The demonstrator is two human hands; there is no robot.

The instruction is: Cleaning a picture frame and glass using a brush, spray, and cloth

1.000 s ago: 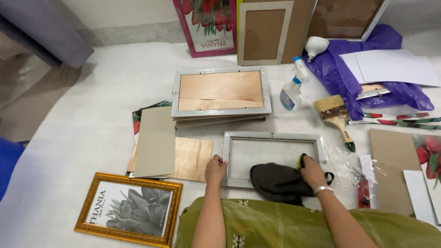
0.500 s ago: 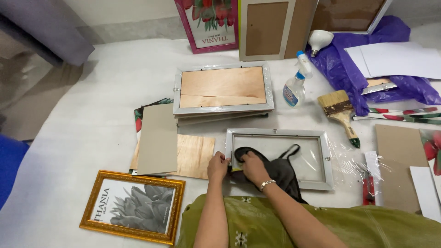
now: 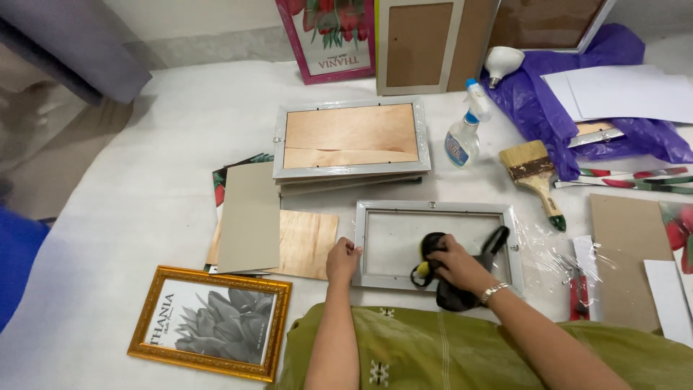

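Note:
A silver-grey picture frame (image 3: 433, 210) lies flat on the white surface right in front of me, with glass inside it. My left hand (image 3: 342, 260) presses on its lower left corner. My right hand (image 3: 455, 262) grips a black cloth (image 3: 453, 292) with a bit of yellow showing and holds it on the glass near the frame's lower edge. A metal bracelet sits on my right wrist.
A stack of frames with wooden backs (image 3: 350, 139) lies beyond. A spray bottle (image 3: 464, 131) and a paintbrush (image 3: 536, 178) sit to the right, near a purple sheet (image 3: 559, 79). A gold frame (image 3: 211, 322) and cardboard and plywood boards (image 3: 250, 217) lie at left.
My right hand has dragged the black cloth from the frame's right side leftwards across the glass, then back toward the lower middle. My left hand stays on the corner.

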